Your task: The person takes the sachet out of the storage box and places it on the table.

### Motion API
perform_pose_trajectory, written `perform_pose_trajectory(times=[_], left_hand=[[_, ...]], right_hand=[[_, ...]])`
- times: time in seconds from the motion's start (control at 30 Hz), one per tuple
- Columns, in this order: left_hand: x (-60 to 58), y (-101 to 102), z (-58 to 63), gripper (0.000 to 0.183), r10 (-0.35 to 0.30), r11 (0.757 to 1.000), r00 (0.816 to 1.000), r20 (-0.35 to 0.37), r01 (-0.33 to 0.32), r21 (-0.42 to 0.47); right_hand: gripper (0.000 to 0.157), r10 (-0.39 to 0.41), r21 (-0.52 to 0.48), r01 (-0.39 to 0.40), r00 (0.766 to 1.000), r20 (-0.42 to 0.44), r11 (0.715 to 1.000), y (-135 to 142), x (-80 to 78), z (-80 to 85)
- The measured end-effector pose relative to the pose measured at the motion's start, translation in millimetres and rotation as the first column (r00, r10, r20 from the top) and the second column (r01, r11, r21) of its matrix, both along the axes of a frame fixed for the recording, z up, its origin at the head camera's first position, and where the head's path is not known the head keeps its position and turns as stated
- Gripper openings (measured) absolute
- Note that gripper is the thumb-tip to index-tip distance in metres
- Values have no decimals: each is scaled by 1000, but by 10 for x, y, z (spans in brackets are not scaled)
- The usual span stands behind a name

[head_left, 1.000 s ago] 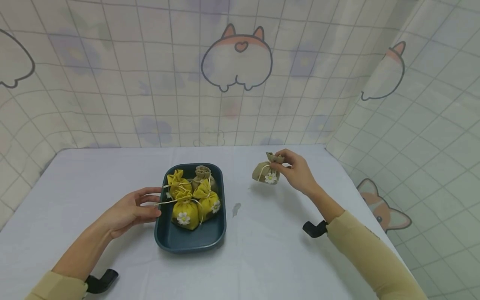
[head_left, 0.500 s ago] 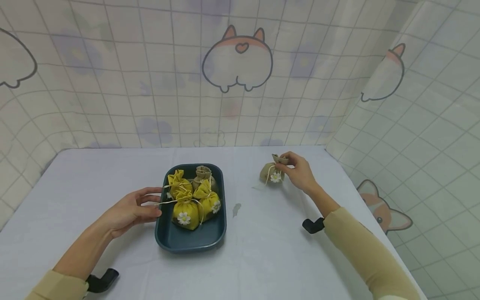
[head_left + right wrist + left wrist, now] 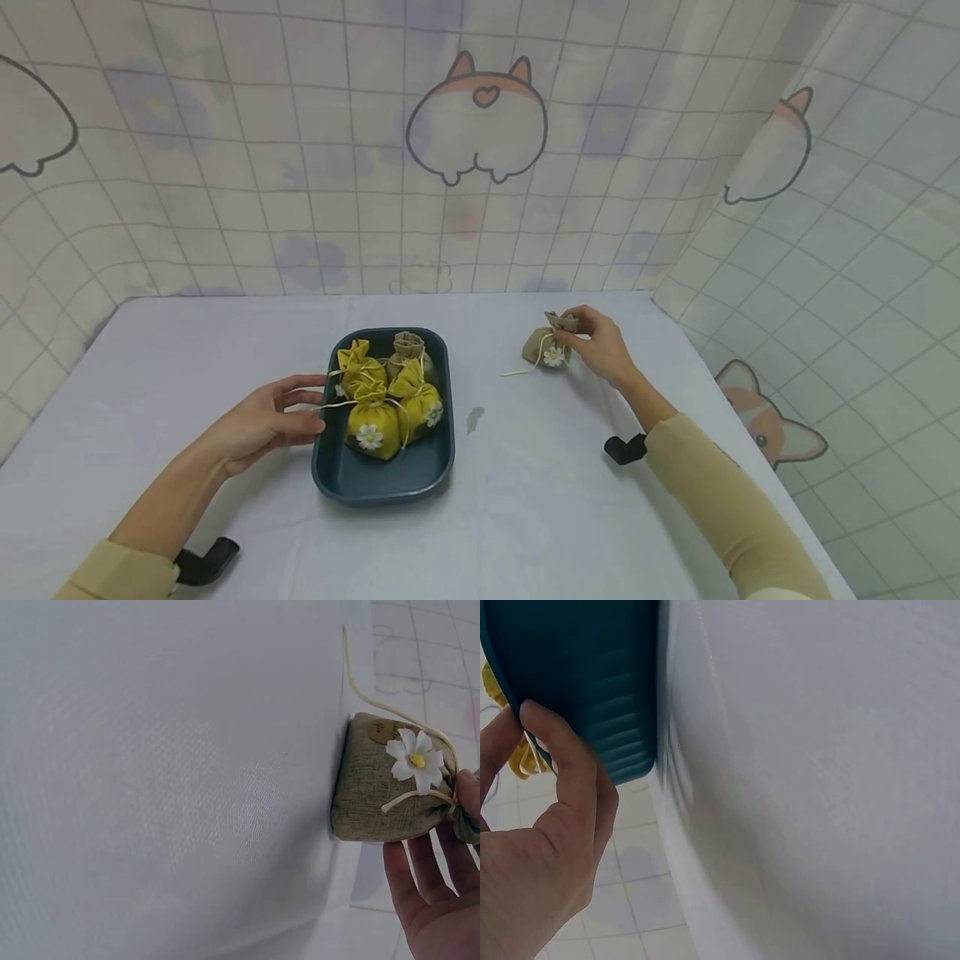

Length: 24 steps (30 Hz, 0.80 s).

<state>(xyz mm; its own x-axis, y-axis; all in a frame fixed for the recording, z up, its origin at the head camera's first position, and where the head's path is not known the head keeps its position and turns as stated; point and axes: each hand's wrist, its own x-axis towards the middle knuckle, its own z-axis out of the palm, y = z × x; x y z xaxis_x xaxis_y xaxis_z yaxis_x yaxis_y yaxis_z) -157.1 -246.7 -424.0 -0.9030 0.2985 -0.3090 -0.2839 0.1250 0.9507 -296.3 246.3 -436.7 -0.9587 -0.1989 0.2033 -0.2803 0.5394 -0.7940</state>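
My left hand [image 3: 262,423] is at the left side of a dark teal tray [image 3: 378,483], and in the left wrist view its thumb and fingers pinch the tray's rim [image 3: 510,697]. Inside lie three yellow drawstring pouches [image 3: 372,440] with white flowers, plus a khaki pouch [image 3: 408,343] at the back, partly hidden. Right of the tray, my right hand [image 3: 602,348] pinches another khaki drawstring pouch [image 3: 537,345] by its gathered neck. The right wrist view shows this pouch's base against the white tabletop, its daisy [image 3: 417,760] facing the camera, and one pale cord trailing over the cloth.
A white cloth [image 3: 517,500] covers the table, with a small grey mark [image 3: 473,419] between tray and right hand. Behind and to the right hangs a checked curtain [image 3: 337,208] with cartoon corgis. A black wrist mount [image 3: 626,450] sticks out below the right forearm.
My right hand has moved slightly right and down with the khaki pouch, which has come down to the tabletop. The left hand and the tray have stayed put.
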Motion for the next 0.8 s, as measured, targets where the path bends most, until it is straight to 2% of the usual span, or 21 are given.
perform_pose_trajectory(times=[0.33,0.53,0.7,0.8], left_hand=[[-3,-8,-13,84,0,1000,1000,2,0,4],[-5,-21,-21,83,-3,1000,1000,-1,3,10],[-3,-22,-25,83,-8,1000,1000,-1,8,14],[-5,-22,-25,84,-8,1000,1000,-1,8,11]], right_hand=[[45,23,23,-24,999,39,999,1,5,103],[46,28,50,-26,999,-31,998,-29,7,193],[46,-4,91,11,997,-71,996,-69,38,276],[46,-20,83,27,996,-84,996,-107,66,340]])
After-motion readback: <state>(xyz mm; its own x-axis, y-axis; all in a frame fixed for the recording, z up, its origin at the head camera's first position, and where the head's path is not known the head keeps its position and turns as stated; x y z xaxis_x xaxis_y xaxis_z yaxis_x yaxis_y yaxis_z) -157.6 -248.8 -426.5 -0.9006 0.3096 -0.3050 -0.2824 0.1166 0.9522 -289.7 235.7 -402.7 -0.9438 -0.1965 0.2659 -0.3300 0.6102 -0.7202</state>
